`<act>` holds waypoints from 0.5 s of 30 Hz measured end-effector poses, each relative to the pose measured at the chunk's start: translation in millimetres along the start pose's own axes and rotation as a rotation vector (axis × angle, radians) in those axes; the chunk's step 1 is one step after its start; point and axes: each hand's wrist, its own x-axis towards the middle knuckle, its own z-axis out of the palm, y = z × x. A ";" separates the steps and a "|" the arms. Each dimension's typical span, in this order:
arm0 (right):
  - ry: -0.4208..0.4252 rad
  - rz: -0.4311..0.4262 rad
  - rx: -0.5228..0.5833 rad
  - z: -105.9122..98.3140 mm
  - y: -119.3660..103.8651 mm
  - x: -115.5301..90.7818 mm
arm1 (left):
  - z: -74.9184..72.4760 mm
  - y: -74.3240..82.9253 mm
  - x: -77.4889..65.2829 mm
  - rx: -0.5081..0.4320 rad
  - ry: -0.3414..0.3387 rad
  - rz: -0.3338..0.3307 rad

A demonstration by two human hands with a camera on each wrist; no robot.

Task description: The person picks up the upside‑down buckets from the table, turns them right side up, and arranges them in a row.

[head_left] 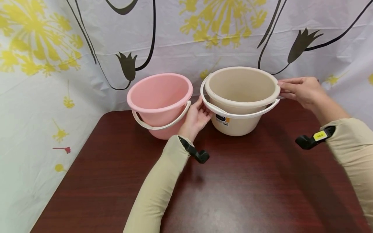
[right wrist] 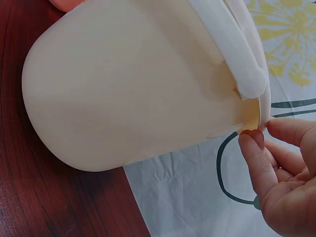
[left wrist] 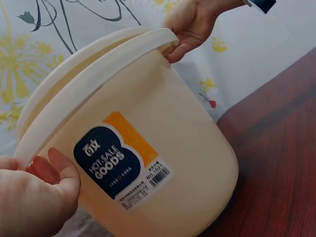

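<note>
A beige bucket stands toward the back of the dark red tabletop. Its white handle hangs down across the front, over a blue and orange label. On the bucket's right side, my right hand pinches the rim between thumb and fingers, as the right wrist view shows close up. At the opposite side my left hand, palm turned up, holds the bucket near its rim and handle end, some fingertips curled. To the left stands a pink bucket, close beside the left hand, its pale handle lowered in front.
Behind both buckets hangs a white cloth with yellow and dark flower prints, which continues along the left side. The dark red wooden table extends toward the person. Black wrist straps sit over the beige sleeves.
</note>
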 end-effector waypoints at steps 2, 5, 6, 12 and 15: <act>-0.002 -0.001 0.000 0.1 -0.2 0.0 | -2.1 -0.6 -0.6 0.002 0.025 -0.004; -0.007 -0.004 0.002 0.3 -0.3 -0.1 | -4.4 -2.0 -0.2 0.017 0.069 -0.007; -0.009 -0.006 0.003 0.4 -0.3 -0.3 | -5.5 -2.9 1.7 0.018 0.086 -0.005; -0.007 -0.015 0.008 0.6 0.5 -1.3 | -40.5 -13.2 57.3 0.039 0.079 -0.008; -0.002 -0.014 0.014 1.0 0.9 -1.5 | -69.2 -21.8 105.7 0.050 0.072 -0.009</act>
